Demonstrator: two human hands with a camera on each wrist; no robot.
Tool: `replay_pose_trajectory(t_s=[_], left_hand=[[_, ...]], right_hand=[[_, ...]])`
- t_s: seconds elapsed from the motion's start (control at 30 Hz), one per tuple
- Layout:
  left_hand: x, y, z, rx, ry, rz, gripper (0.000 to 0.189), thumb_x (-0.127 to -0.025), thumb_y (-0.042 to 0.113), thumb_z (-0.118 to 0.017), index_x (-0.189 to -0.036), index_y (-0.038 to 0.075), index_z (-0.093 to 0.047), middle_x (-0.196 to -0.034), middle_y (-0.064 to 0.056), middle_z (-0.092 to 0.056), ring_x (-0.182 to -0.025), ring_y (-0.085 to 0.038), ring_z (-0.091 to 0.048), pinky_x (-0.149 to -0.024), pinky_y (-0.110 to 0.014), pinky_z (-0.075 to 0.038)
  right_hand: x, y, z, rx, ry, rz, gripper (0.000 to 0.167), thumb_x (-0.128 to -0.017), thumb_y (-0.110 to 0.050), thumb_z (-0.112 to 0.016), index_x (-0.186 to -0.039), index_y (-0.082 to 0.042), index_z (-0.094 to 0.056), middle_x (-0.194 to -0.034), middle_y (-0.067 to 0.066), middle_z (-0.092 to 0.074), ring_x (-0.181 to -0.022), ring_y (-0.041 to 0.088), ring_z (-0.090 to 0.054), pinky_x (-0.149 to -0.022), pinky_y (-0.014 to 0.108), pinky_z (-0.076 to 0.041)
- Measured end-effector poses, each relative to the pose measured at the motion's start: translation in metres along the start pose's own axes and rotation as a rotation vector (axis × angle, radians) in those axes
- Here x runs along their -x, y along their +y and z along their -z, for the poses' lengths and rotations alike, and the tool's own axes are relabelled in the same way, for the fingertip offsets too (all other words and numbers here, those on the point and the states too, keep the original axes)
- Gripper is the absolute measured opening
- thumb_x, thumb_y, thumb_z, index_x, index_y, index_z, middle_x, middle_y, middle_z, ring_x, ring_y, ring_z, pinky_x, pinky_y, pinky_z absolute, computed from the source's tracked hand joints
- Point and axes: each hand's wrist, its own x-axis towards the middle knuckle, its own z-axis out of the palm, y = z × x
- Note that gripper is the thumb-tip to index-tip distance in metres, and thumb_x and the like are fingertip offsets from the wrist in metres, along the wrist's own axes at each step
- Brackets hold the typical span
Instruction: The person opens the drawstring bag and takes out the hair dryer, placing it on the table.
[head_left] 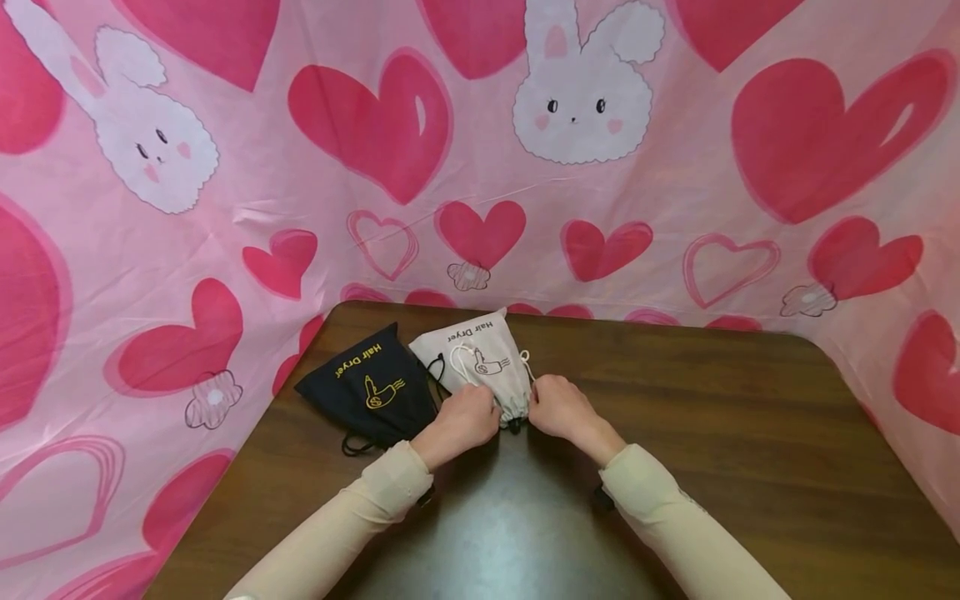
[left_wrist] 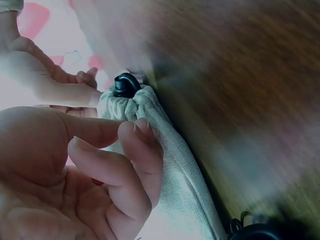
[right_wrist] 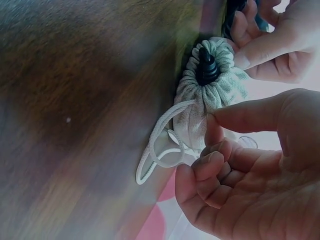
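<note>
A light grey drawstring bag (head_left: 504, 367) printed "Hair Dryer" lies on the table, its gathered mouth toward the person. At the left side of that mouth, my left hand (head_left: 468, 414) pinches the cloth between thumb and fingers. My right hand (head_left: 564, 407) pinches the opposite side with thumb and index finger, its other fingers curled. Inside the puckered opening shows a black ribbed piece (right_wrist: 206, 69); the rest of the contents is hidden by the cloth. A white cord (right_wrist: 150, 150) loops out beside the right hand.
A black drawstring bag (head_left: 375, 387) with yellow "Hair Dryer" print lies just left of the light one, its black cords loose. Both are on a brown wooden table (head_left: 712, 417). Pink cloth (head_left: 480, 167) with hearts and rabbits hangs around the back and sides.
</note>
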Motion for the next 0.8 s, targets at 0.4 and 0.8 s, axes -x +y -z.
replay_pose_trajectory(t_s=[0.4, 0.8], left_hand=[[-0.005, 0.004, -0.005, -0.015, -0.009, -0.012, 0.037, -0.103, 0.020, -0.064, -0.067, 0.014, -0.060, -0.063, -0.001, -0.055, -0.051, -0.017, -0.054, -0.047, -0.037, -0.046], [0.002, 0.021, -0.001, -0.036, 0.007, -0.037, 0.034, -0.102, 0.016, -0.064, -0.069, 0.012, -0.059, -0.064, -0.002, -0.055, -0.052, -0.016, -0.054, -0.049, -0.038, -0.047]], right_hand=[[-0.002, 0.018, -0.007, -0.023, 0.038, 0.071, 0.035, -0.091, -0.004, -0.059, -0.059, -0.010, -0.048, -0.058, 0.003, -0.041, -0.051, 0.019, -0.041, -0.049, 0.037, -0.036], [0.008, 0.019, -0.002, -0.017, 0.054, 0.044, 0.035, -0.094, -0.007, -0.059, -0.060, -0.009, -0.052, -0.060, 0.002, -0.044, -0.052, 0.019, -0.044, -0.051, 0.038, -0.039]])
